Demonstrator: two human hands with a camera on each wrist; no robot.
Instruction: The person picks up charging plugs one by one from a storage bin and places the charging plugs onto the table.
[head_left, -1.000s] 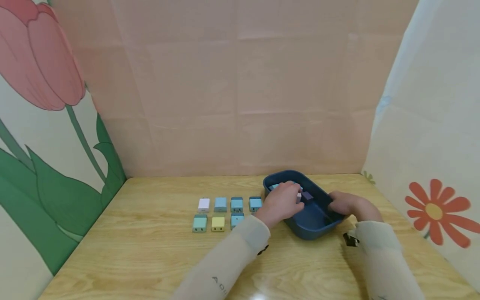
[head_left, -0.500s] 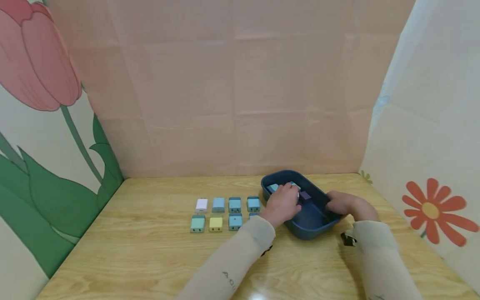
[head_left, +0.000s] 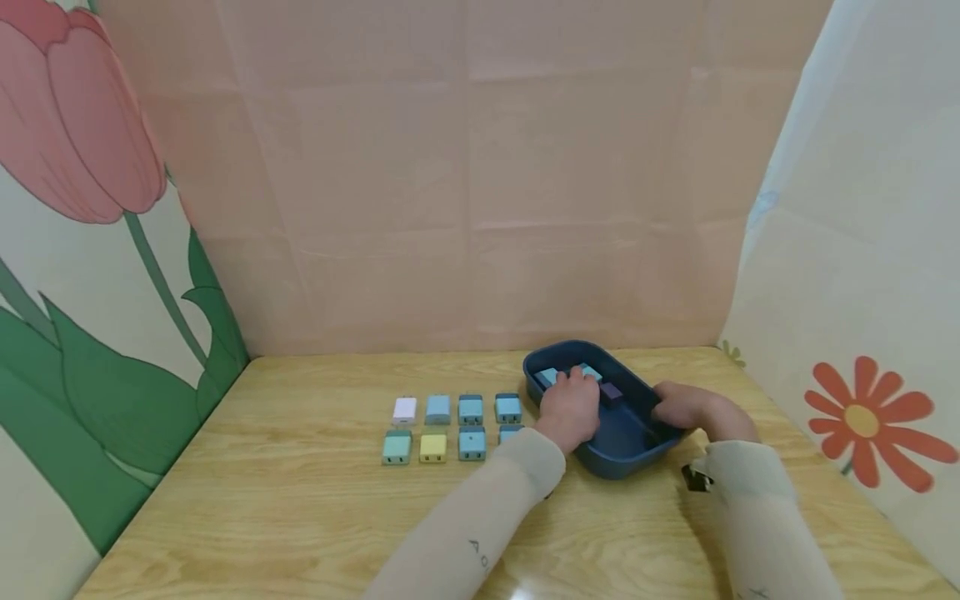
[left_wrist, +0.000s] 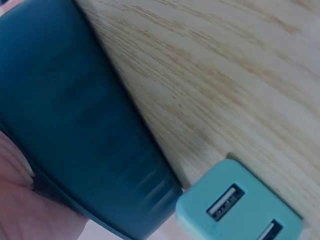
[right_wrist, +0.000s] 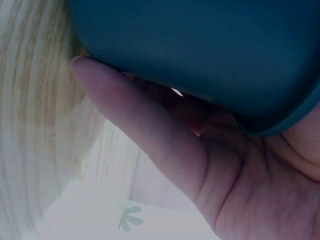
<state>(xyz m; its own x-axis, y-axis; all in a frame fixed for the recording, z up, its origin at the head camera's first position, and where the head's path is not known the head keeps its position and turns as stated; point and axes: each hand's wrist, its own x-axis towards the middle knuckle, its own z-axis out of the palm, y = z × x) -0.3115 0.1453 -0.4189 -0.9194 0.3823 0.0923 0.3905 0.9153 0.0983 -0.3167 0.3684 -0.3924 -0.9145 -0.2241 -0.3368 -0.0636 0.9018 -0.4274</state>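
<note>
A dark blue plastic bin [head_left: 618, 454] stands on the table's right half. My right hand [head_left: 686, 406] grips its right rim; in the right wrist view the thumb [right_wrist: 145, 125] lies along the outer wall. Over the left rim reaches my left hand [head_left: 572, 408], fingers down inside among the chargers. Its fingertips are hidden, and I cannot tell whether they hold one. Inside show light blue USB chargers [head_left: 590, 372] and a dark purple block [head_left: 611, 392]. Left of the bin, several USB chargers stand in two rows, among them a lilac one [head_left: 405, 410] and a yellow one [head_left: 432, 447].
A green charger [head_left: 397, 448] ends the front row on the left. Near the bin's outer wall in the left wrist view is a turquoise two-port charger [left_wrist: 240, 202]. A pink sheet [head_left: 465, 208] rises behind the wooden table [head_left: 300, 500], with flower-printed sheets at both sides.
My left hand has turned and shifted slightly within the bin; the pale piece seen at its fingers one second ago is now out of sight. The right hand keeps its hold on the rim.
</note>
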